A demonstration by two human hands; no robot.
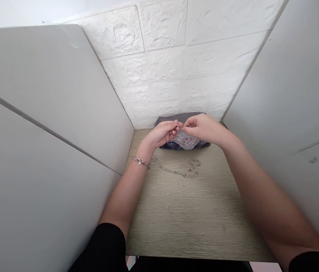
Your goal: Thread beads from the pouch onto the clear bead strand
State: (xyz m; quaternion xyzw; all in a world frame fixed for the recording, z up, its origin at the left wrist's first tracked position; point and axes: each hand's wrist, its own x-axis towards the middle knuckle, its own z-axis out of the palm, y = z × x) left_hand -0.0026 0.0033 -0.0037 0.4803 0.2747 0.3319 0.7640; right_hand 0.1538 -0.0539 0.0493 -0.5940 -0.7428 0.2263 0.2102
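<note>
Bead fiddling at the far end of the tabletop [193,219]
So the left hand [166,134] and right hand [203,126] are nearly fingertip to fingertip, each with thumb and finger drawn close, but whatever's in there is way too tiny, so I can't tell if either one's clamped on anything. Right behind and below them sits a gray and dark patterned pouch [173,118] by the white wall [162,68], with small pinkish-clear beads [187,140] showing on it. A loose, curvy bead strand [176,173] lies nearer, past the left wrist's chain bracelet [141,161].
</note>
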